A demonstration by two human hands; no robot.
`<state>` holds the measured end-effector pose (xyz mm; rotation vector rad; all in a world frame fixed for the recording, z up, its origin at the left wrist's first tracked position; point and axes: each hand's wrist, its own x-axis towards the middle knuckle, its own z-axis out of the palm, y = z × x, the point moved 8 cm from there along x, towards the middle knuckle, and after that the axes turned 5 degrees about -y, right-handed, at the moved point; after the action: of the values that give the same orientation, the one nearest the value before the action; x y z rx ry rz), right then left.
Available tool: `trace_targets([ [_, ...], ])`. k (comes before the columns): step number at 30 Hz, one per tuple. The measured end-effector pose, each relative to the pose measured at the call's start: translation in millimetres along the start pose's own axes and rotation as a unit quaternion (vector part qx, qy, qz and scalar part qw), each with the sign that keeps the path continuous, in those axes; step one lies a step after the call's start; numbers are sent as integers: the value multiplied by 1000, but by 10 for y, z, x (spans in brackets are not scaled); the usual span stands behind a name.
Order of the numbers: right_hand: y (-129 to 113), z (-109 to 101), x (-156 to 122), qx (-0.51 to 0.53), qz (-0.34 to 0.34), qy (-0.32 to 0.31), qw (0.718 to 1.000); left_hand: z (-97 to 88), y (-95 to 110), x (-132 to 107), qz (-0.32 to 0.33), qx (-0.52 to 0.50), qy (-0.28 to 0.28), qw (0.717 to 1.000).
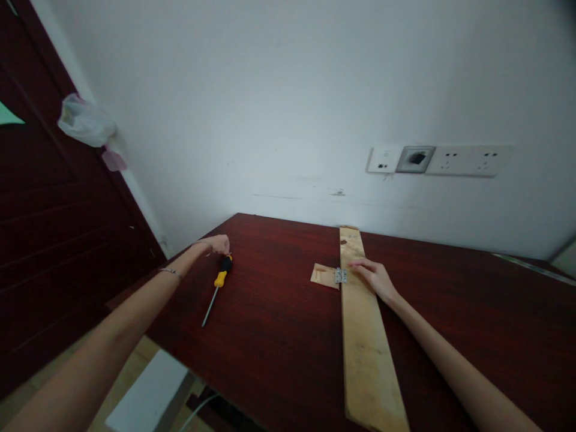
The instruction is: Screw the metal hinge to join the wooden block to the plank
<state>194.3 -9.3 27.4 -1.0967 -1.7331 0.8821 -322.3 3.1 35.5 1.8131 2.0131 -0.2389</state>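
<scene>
A long wooden board (366,348) lies lengthwise on the dark red table. A small metal hinge (341,275) bridges its left edge and a short piece of wood (324,275). My right hand (375,277) rests on the board just right of the hinge, fingers stretched out over the wood. At the table's far left, my left hand (219,243) is closed with its fingers curled down; anything in them is hidden. Right below that hand lies a screwdriver (220,279) with a black and yellow handle, its shaft pointing toward me.
The table (274,318) meets a white wall carrying sockets (465,161). A dark red door (40,198) stands at left, with a plastic bag (85,122) hanging beside it. A white box-like object (148,390) sits below the table's front left edge.
</scene>
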Motion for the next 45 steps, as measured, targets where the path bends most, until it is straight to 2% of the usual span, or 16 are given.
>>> trace_targets([
  [5, -15, -4, -11, 3, 2, 3, 1000, 26, -18, 10, 0, -3, 1, 1000],
  [10, 0, -2, -7, 29, 13, 5, 999, 5, 17, -6, 31, -14, 33, 999],
  [13, 20, -17, 7, 50, 18, 14, 999, -85, 109, -36, 61, -25, 67, 996],
  [16, 44, -43, 22, 62, 28, 28, 997, -249, 296, -55, 102, -43, 116, 987],
  [19, 47, -65, 34, 78, 38, 41, 995, -423, 630, -42, 156, -69, 163, 972],
  [23, -19, -71, 45, 102, 41, 48, 993, -523, 1350, 10, 240, -108, 201, 944],
  [25, -70, -73, 49, 117, 42, 50, 991, -494, 1798, 16, 282, -132, 215, 926],
  [29, -194, -95, 59, 145, 42, 56, 987, -340, 2732, -149, 410, -242, 219, 852],
  [31, -258, -115, 70, 156, 41, 58, 985, -224, 3120, -272, 451, -270, 205, 826],
  [33, -308, -136, 85, 166, 40, 59, 984, -125, 3418, -403, 481, -287, 196, 805],
  [35, -340, -158, 100, 171, 38, 59, 983, -51, 3621, -509, 504, -294, 193, 789],
  [38, -349, -188, 114, 174, 36, 62, 982, 19, 3770, -580, 523, -305, 194, 772],
  [45, -336, -197, 102, 167, 36, 54, 984, 100, 3789, -521, 518, -341, 171, 766],
])
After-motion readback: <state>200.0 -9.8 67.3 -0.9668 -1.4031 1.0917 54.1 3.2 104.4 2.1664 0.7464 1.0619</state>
